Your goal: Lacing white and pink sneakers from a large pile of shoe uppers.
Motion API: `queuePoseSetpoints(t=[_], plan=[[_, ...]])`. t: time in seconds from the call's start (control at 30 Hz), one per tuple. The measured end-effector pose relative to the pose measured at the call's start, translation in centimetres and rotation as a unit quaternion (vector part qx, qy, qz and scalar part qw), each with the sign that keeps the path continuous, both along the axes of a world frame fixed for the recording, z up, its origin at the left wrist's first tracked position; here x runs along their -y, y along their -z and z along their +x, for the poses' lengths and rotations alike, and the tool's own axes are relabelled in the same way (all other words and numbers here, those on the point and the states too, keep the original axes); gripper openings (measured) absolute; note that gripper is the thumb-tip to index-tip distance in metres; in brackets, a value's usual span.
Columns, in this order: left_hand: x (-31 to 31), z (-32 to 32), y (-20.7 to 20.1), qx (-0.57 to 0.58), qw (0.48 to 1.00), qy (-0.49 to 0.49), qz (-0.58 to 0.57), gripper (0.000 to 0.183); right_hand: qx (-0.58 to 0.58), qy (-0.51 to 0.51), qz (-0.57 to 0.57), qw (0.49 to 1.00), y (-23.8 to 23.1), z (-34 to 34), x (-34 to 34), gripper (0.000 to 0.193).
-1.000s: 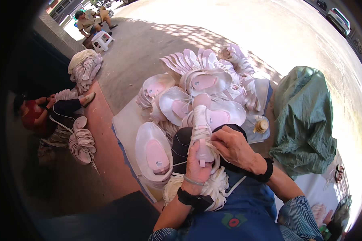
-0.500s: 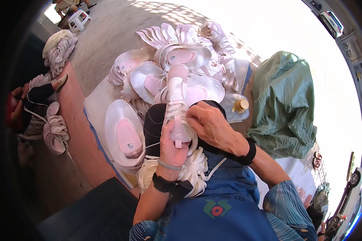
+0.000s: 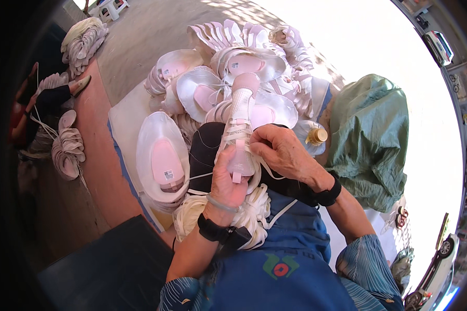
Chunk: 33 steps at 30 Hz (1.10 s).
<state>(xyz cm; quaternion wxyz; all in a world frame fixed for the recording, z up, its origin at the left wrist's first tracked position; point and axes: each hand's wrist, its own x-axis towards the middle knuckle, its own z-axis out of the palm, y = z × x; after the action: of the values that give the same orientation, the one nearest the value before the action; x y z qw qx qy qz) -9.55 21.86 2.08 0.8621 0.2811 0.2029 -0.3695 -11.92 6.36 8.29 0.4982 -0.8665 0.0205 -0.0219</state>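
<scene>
On my lap lies a pale pink and white shoe upper (image 3: 240, 111), its white lace threaded in rows across the front. My left hand (image 3: 227, 181) is closed around the near end, beside the pink tongue (image 3: 239, 158). At the upper's right edge my right hand (image 3: 288, 155) pinches the white shoelace (image 3: 269, 170), part of which loops below the fingers; the fingertips partly hide it. Under my left wrist rests a bundle of cream laces (image 3: 253, 210). A stack of uppers (image 3: 163, 155) with pink insoles sits left of my knee.
Beyond my knees more shoe uppers (image 3: 202, 96) are heaped on a sheet. A bottle with a gold cap (image 3: 316, 136) lies right of them, beside a green sack (image 3: 371, 140). Another person's legs (image 3: 54, 96) and tied bundles of uppers (image 3: 68, 147) are at the left.
The view has shifted slightly. My right hand stays at the upper's right edge, and a lace loop now shows beneath it. My left hand keeps its hold on the upper.
</scene>
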Motion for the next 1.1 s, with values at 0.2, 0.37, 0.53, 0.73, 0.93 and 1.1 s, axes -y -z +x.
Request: queuePoseSetpoints(t=[0.2,0.37,0.53,0.73,0.93,1.1], plan=[[0.0,0.0,0.0,0.009,1.000,0.009,0.005,0.039,-0.177,0.021,0.238,0.955,0.6,0.2,0.5,0.022],[0.3,0.0,-0.6,0.026,0.999,0.005,0.028,0.039,-0.064,0.016,0.076,0.995,0.7,0.2,0.2,0.022],[0.4,0.0,-0.1,0.029,0.999,0.005,0.040,0.039,0.033,0.061,0.017,0.997,0.5,0.3,-0.4,0.022],[0.6,0.0,-0.4,0.038,0.998,0.005,0.041,0.041,-0.032,0.067,0.086,0.994,0.4,-0.1,-0.3,0.021],[0.4,0.0,-0.2,0.045,0.999,0.010,0.026,0.042,-0.062,0.069,0.080,0.993,0.8,-0.7,-0.2,0.023],[0.3,0.0,0.0,0.033,0.999,0.008,0.030,0.043,-0.103,0.058,0.105,0.987,0.0,-0.5,-0.2,0.023]])
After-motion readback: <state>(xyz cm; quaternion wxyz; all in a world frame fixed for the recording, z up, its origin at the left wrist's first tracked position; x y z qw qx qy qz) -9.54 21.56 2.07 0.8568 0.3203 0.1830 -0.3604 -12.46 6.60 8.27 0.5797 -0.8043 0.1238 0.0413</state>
